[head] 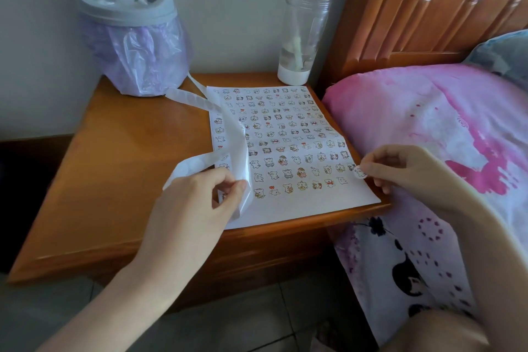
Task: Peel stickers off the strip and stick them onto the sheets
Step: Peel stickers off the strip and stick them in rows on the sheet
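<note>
A wooden bedside counter [114, 180] stands against a pale wall [37, 51], close beside a bed with a slatted wooden headboard [414, 8] and a pink and white patterned cover [428, 111]. At the back left of the counter is a grey bin [123, 3] lined with a lilac plastic bag [143, 57]. At the back right is a clear jar [303, 37] with a white base.

A white sheet [300, 208] lies flat on the right half of the counter, its near right corner at the counter's edge. Neat rows of tiny cartoon animal figures cover it, mostly outlined in black with touches of yellow, red and pink. The bottom margin is bare. Any lettering on them is too small to read.

The strip [237, 146] is a long, glossy white ribbon. It starts by the bin bag, crosses the sheet's top left corner and runs down its left side. There it loops up off the counter into the left hand [188, 208]. That hand's grip is a pinch, thumb and forefinger closed on the strip's curled end, just above the sheet's near left corner. A column of figures shows along the sheet's left edge, though whether they sit on the strip or the sheet is unclear.

The right hand [414, 171] hovers at the sheet's right edge. Its grip is a fingertip pinch on a single small sticker [359, 172], at the end of the second-lowest row.
</note>
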Motion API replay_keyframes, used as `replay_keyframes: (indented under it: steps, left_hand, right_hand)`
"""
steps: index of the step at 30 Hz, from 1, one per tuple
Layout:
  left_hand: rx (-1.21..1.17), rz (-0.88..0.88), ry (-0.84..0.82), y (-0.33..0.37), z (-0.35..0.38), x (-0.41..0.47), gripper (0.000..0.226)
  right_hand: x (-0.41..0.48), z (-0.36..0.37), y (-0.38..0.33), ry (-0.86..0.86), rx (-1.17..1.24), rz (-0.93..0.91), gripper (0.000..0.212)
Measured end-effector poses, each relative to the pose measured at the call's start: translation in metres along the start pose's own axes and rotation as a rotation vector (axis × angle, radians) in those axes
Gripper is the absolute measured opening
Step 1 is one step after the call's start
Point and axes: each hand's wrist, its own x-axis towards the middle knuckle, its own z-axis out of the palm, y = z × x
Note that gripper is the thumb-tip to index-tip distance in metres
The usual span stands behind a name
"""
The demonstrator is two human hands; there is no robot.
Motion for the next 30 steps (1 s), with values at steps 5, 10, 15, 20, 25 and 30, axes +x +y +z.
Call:
replay_keyframes:
  steps: [5,10,15,20,25,30]
  left_hand:
    - [0.020,0.004,-0.018,-0.001,0.001,0.001,0.017]
    - [0.028,0.007,-0.015,-0.001,0.001,0.000,0.016]
    - [0.043,0.010,-0.018,-0.002,0.002,0.000,0.016]
    - [0.030,0.008,-0.020,-0.002,0.002,0.000,0.017]
    - [0.036,0.011,-0.025,-0.003,0.003,0.000,0.015]
    - [0.041,0.012,-0.020,-0.003,0.003,0.000,0.013]
  right_hand:
    - [0.005,0.004,0.003,-0.006,-0.048,0.003,0.005]
    - [0.007,0.005,0.005,-0.010,-0.050,0.002,0.005]
    - [0.007,0.005,0.007,-0.009,-0.075,-0.008,0.006]
    - [0.008,0.006,0.009,0.008,-0.082,-0.013,0.005]
    - [0.010,0.007,0.011,0.022,-0.090,-0.024,0.004]
    - [0.010,0.008,0.012,0.027,-0.094,-0.048,0.003]
